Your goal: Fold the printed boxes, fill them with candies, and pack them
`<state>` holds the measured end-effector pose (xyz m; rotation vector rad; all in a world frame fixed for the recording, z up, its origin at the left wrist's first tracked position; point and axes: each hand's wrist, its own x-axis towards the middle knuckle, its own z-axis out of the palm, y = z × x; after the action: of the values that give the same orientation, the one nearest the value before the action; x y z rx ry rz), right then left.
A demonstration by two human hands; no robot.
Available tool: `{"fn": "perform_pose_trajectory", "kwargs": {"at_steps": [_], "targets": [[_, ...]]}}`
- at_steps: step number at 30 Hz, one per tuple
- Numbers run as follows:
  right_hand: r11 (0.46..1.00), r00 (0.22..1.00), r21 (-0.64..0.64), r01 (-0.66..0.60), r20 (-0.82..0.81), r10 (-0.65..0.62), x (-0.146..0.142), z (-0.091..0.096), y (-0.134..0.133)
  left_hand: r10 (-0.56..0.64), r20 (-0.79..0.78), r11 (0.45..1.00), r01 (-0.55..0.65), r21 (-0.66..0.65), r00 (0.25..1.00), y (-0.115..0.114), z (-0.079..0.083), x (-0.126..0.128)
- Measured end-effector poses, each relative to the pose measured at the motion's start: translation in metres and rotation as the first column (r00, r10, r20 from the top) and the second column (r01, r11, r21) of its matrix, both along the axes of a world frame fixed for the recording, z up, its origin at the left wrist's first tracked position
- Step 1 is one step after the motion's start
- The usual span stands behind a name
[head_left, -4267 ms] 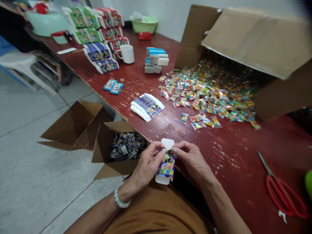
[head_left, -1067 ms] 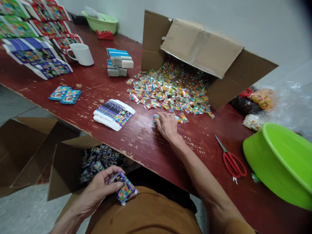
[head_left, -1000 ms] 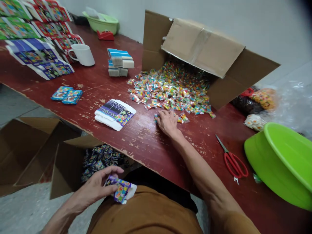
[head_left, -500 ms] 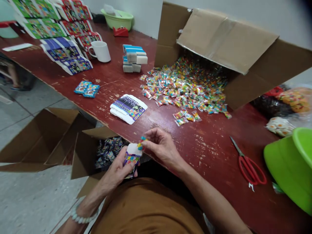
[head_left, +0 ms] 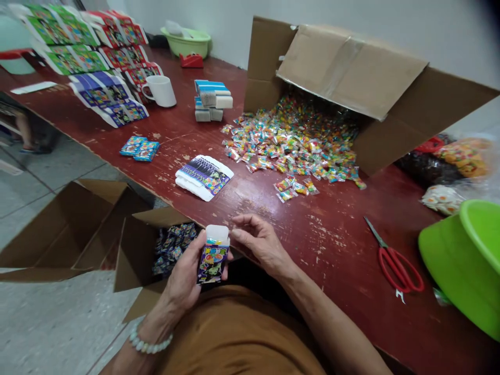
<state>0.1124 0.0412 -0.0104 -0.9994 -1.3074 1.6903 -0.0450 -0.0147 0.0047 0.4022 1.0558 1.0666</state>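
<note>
My left hand (head_left: pixel 187 271) is closed around a small purple candy box (head_left: pixel 213 264), held upright with its white top flap raised. Inside the box mouth a bit of colourful candy packet (head_left: pixel 215 241) shows. Just right of the flap is my right hand (head_left: pixel 261 242), its fingers curled a little and apart, with nothing seen in them. Flat purple candy boxes (head_left: pixel 205 177) lie stacked on the table beyond my hands. Farther right, a few wrapped candies (head_left: pixel 296 188) sit apart from a big pile of wrapped candies (head_left: pixel 289 140).
The pile spills from a cardboard carton (head_left: pixel 351 73). A lower carton (head_left: pixel 136 255) holds dark packets at my left. Red-handled scissors (head_left: pixel 398 268) and a green bucket (head_left: pixel 461 260) are at right. A white mug (head_left: pixel 162 92) and two blue boxes (head_left: pixel 139 148) stand left.
The colourful candy packet has gone from my right fingers into the box. My left hand has turned the box more upright, its front now facing me.
</note>
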Motion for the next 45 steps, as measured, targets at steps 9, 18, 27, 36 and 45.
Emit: {"fn": "perform_pose_trajectory", "kwargs": {"at_steps": [9,18,27,36,45], "targets": [[0.891,0.996,0.454,-0.028,0.092,-0.015,-0.002,0.004,-0.006,0.011,0.003,0.997,-0.011,0.078,1.0,-0.001,-0.004,0.005],[0.993,0.995,0.078,-0.087,0.054,0.083,-0.011,0.007,-0.007,-0.001,0.145,0.998,-0.007,0.055,0.989,-0.001,-0.008,0.0],[0.852,0.981,0.498,-0.159,0.179,0.078,-0.012,0.012,-0.009,-0.011,0.091,1.0,0.012,-0.005,0.996,0.0,-0.014,0.0],[0.963,0.987,0.226,-0.145,0.103,0.124,-0.013,0.005,-0.008,-0.054,0.056,0.999,0.053,0.012,0.997,-0.003,-0.023,-0.005],[0.823,0.9,0.47,-0.318,0.422,0.106,-0.008,0.003,-0.015,0.116,0.04,0.993,-0.116,-0.016,0.992,0.007,-0.016,-0.004]]}}
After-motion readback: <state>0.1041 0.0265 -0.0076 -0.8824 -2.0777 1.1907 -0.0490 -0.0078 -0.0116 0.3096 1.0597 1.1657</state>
